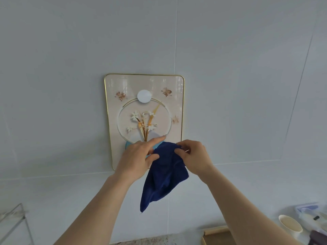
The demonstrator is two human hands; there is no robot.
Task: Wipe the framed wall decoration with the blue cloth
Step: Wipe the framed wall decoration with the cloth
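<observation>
Before glossy gold-rimmed decoration (144,106), both hands (137,156) (193,156) pinching soft blue cloth (164,175)

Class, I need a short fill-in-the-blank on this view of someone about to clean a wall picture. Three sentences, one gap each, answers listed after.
1. Both hands, left and right, hold a ____ cloth.
2. The framed wall decoration has a thin rim coloured ____.
3. A white cup stands at the lower ____ of the view.

Answers: blue; gold; right
</observation>
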